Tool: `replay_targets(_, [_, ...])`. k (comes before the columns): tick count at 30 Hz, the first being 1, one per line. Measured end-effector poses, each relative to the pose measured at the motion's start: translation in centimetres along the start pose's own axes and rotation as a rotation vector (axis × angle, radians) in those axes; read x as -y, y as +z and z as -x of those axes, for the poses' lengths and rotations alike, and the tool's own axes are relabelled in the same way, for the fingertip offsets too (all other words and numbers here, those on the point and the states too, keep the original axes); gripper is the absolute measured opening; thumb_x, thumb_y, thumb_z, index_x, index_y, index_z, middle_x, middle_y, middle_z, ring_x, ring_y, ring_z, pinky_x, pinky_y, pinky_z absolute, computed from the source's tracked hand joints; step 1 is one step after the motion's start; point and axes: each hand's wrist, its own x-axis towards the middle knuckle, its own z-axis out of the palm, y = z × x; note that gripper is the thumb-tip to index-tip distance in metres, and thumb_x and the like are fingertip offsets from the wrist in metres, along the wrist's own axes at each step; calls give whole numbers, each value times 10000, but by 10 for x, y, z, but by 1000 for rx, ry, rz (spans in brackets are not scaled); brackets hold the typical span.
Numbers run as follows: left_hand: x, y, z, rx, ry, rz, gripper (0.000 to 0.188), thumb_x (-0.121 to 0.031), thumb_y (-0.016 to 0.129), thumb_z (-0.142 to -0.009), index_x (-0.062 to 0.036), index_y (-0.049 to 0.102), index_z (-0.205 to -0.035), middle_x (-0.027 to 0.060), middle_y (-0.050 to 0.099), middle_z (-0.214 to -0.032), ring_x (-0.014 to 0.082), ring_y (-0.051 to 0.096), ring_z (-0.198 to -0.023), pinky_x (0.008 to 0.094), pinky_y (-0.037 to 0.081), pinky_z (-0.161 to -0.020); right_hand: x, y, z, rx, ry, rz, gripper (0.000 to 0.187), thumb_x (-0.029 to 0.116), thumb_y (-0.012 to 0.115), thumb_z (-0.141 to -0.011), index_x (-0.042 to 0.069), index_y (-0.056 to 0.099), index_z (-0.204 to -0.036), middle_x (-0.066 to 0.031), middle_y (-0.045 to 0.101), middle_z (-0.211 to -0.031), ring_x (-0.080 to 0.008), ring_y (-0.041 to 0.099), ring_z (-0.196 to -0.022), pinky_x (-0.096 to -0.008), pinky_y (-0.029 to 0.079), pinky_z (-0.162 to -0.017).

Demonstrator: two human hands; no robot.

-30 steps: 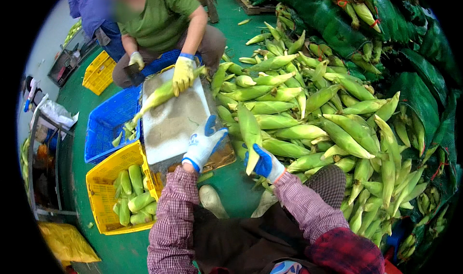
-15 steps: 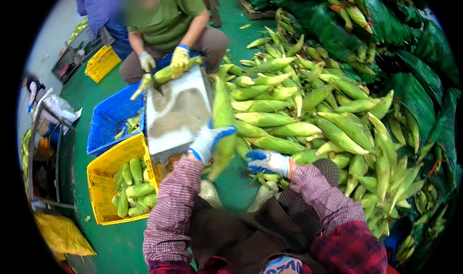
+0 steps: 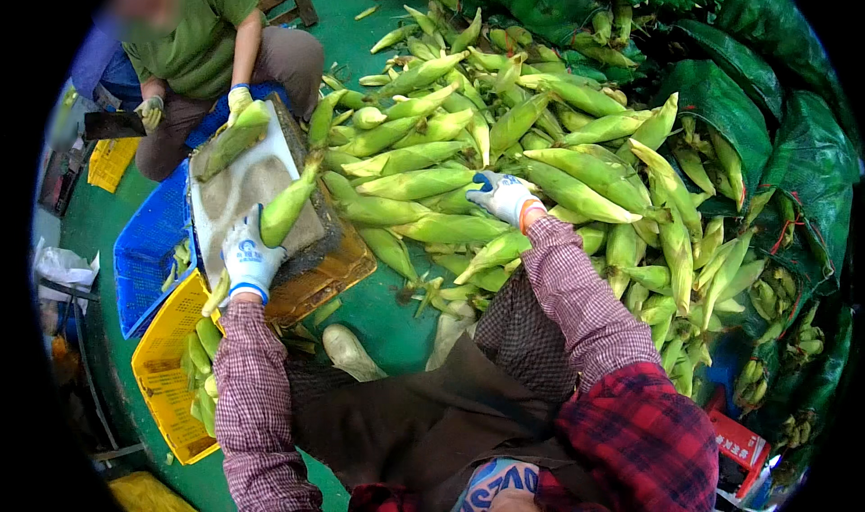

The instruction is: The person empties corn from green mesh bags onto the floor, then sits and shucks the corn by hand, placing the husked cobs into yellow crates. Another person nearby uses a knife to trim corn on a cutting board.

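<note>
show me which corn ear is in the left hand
The corn ear slanting up and rightward from the left hand; the other ear, farther up the white board, is under a co-worker's hand.

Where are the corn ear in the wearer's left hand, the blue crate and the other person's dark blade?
Held corn ear (image 3: pixel 289 209): head view, middle of its husk.
Blue crate (image 3: pixel 144 246): head view, on its side wall.
Dark blade (image 3: pixel 113 126): head view, on its flat.
</note>
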Motion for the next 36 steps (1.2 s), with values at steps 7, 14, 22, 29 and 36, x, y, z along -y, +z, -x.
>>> replay_targets(7, [2,9,-23,-146,-22,-97,892,-210,832,-711,-181,457,-1520,178,619,-1298,355,602,-1195,467,442,-1046,17,5,7,122,-36,110,663,502,633,-910,8,590,-1350,-249,658,-1291,-393,638,-1180,-455,494,-1013])
replay_targets(14, [-80,23,-19,-304,263,76,686,-232,763,-814,-88,536,-1445,194,569,-1425,378,532,-1303,500,386,-1130,56,8,21,-196,-229,28,616,483,574,-974,56,528,-1416,-222,636,-1335,-383,623,-1209,-468,486,-1029])
replay_targets(22, [-247,141,64,515,399,542,647,-344,755,-844,-95,570,-1411,202,582,-1408,370,545,-1296,493,418,-1101,67,7,33,-270,-276,-134,594,439,578,-971,59,513,-1423,-201,640,-1328,-380,622,-1176,-501,483,-996])
replay_targets(29, [-379,218,72,757,266,364,565,-399,682,-907,-117,585,-1386,184,609,-1388,347,582,-1265,469,452,-1069,54,4,33,-314,-238,-163,580,446,553,-986,69,526,-1426,-205,671,-1264,-393,642,-1118,-499,499,-970])
replay_targets(36, [-357,220,65,821,254,250,550,-455,648,-918,-120,602,-1352,176,634,-1364,336,615,-1237,451,483,-1039,62,4,28,-300,-229,-190,559,434,574,-978,83,543,-1413,-204,673,-1248,-402,637,-1133,-491,489,-989])
